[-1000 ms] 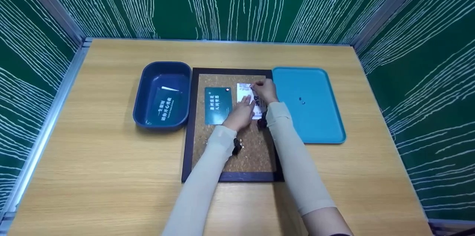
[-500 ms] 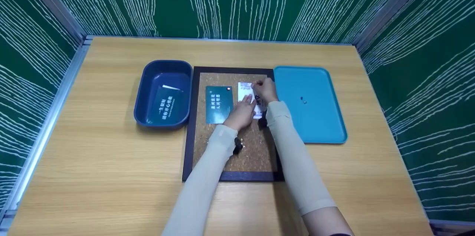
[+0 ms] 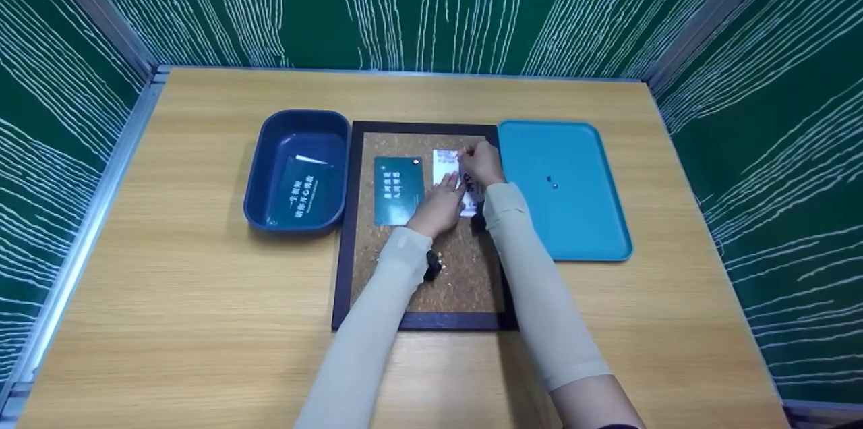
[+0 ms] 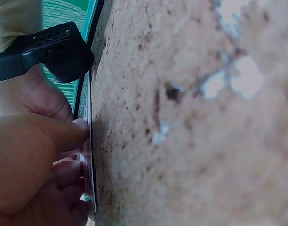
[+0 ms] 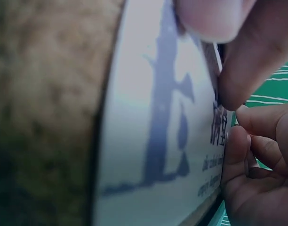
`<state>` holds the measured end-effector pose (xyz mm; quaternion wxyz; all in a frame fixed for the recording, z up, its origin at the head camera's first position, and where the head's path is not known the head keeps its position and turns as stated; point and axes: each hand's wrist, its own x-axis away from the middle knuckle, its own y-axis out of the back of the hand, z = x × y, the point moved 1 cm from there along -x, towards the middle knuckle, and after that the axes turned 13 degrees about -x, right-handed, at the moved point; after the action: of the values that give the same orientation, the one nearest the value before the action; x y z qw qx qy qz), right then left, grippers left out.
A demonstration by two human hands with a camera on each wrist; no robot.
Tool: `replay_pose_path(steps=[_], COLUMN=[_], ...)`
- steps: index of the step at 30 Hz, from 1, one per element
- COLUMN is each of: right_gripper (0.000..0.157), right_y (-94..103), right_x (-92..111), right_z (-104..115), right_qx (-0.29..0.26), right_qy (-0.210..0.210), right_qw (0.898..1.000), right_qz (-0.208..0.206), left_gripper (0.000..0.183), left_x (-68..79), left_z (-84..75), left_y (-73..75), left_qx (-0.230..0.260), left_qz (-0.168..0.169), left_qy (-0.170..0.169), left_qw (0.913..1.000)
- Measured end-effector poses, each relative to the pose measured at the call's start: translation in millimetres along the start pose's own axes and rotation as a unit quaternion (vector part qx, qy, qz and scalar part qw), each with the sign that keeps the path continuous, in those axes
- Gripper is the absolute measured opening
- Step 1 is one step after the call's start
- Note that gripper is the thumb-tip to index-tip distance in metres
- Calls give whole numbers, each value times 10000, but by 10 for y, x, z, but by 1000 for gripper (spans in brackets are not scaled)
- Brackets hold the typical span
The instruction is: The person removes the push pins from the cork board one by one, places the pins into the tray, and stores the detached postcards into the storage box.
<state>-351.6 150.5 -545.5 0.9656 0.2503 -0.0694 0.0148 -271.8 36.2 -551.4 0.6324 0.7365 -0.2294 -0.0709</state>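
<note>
The white printed card [image 3: 445,160] is set on the framed corkboard [image 3: 465,297], toward its far right corner, just beside the green card [image 3: 398,206], whose own far right corner bears a small pin-like head [image 3: 416,161]. The white card is pressed by the left hand [image 3: 438,208], its fingers laid on rather than clenched, presumably so that slipping is prevented. The card's far right part is covered by the right hand [image 3: 484,164], with thumb and finger curled close to it; whether anything tiny is pinched between them cannot be told. Two small dark pieces [image 3: 554,186] are carried by the turquoise tray [image 3: 590,230], perhaps placed along the board's right edge for easy reach. Toward the near edge of the navy bin [image 3: 259,152], a lettered card [image 3: 300,203] is held
</note>
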Motion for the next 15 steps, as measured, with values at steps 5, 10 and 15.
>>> replay_pose_path(steps=[5,10,15], right_gripper=[26,33,26], right_y=[-19,-27,-28], right_x=[-3,-9,-13], right_z=[2,2,-2], right_qx=[145,186,270], right_qy=[84,171,121], right_qw=[9999,9997,9995], right_qz=[-24,0,124], left_gripper=[46,44,43], left_x=[-3,-1,9], left_z=[-1,-10,-20], left_y=[-2,0,10], left_qx=[-104,-130,-210], left_qz=[-86,-170,-311], left_qy=[-27,-13,-79], left_qw=[9999,9998,9993])
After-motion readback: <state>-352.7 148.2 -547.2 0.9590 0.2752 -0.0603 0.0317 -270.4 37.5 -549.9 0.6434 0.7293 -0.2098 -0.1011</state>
